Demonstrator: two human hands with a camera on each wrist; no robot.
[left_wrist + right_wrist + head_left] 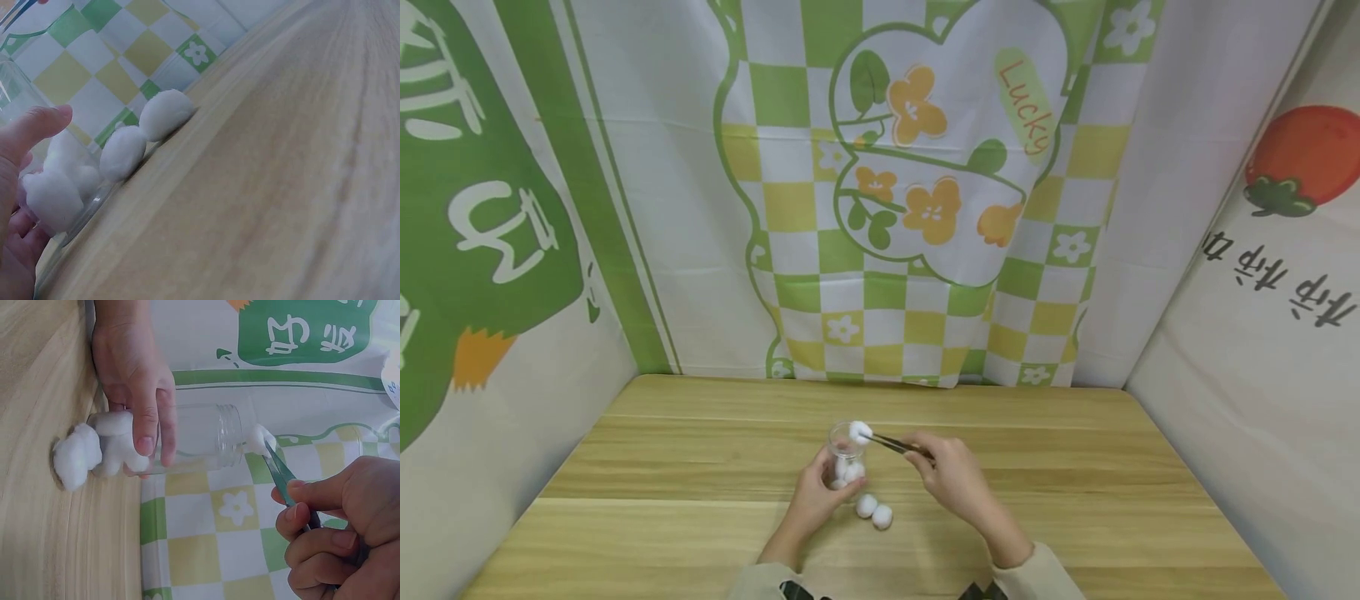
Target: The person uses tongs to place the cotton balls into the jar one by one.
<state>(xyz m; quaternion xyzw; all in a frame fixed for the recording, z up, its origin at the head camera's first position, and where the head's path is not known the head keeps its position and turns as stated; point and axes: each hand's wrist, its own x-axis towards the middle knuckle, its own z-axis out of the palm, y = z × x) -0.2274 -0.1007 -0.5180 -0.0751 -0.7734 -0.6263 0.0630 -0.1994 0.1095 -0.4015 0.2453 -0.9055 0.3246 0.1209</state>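
You sit in what looks like a small curtained booth: a wood-grain table (700, 458) fills the floor of your view, with printed hangings close around three sides. Ahead of you a checked cloth (917, 192) bears flowers and "Lucky"; the left hanging (497, 225) carries white lettering on green, the right hanging (1262, 267) a red fruit and dark characters. You cannot tell whether a home or a studio surrounds it.

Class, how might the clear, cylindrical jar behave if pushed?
The clear jar might tip if pushed high, being taller than wide. Once toppled, its round wall could roll. It seems stiff: no denting shows under the left hand.
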